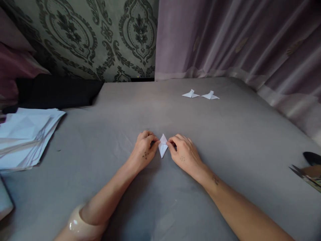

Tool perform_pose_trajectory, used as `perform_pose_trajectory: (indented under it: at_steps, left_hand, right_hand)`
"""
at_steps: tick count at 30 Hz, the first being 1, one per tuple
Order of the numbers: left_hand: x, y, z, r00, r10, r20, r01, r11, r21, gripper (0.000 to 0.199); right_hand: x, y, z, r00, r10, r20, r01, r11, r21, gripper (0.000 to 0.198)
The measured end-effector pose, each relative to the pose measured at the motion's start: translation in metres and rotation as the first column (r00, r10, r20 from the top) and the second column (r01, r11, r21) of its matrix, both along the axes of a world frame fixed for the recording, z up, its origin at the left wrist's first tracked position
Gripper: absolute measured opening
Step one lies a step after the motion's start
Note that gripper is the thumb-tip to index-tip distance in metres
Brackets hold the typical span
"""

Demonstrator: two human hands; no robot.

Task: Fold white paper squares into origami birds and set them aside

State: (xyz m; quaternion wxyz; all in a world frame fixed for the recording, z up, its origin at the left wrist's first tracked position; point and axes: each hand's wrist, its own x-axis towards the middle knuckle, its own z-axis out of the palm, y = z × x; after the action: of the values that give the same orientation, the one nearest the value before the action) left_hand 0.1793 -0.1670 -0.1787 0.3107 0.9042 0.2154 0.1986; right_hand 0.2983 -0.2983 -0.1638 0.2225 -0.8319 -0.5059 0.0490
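Observation:
A small white folded paper [163, 146], shaped like a narrow diamond, lies in the middle of the grey-covered surface with one point away from me and one toward me. My left hand [145, 145] pinches its left corner between thumb and fingers. On the opposite side, my right hand [184, 149] has thumb and forefinger closed on the right corner. A crease runs down the paper's lower half. Farther back on the right rest two finished-looking white folded paper birds, a left one [191, 94] and a right one [210, 95], side by side.
A stack of white paper sheets [27, 140] lies at the left, in front of a black cloth [57, 90]. Scissors [304, 175] show at the right edge near a dark round object [312, 158]. Purple curtains [213, 36] hang along the back and right.

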Motion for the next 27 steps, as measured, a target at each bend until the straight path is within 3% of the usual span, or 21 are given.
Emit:
perform_pose_trajectory:
  at_steps: [10, 20, 27]
  left_hand:
    - [-0.0001, 0.0013, -0.005, 0.999, -0.037, -0.035, 0.04, 0.994, 0.098, 0.015]
    - [0.0004, 0.0019, -0.0037, 0.998, -0.057, -0.039, 0.06, 0.995, 0.083, 0.018]
    - [0.0008, 0.0, 0.0034, 0.997, -0.038, -0.064, 0.041, 0.998, 0.041, 0.005]
  right_hand:
    - [0.0018, 0.0017, -0.0031, 1.0, -0.008, -0.009, 0.008, 1.0, -0.016, 0.014]
    - [0.0011, 0.0033, -0.0023, 1.0, -0.017, 0.008, 0.017, 0.999, -0.036, 0.016]
    - [0.002, 0.0049, -0.0013, 0.997, -0.047, -0.055, 0.045, 0.999, -0.03, 0.012]
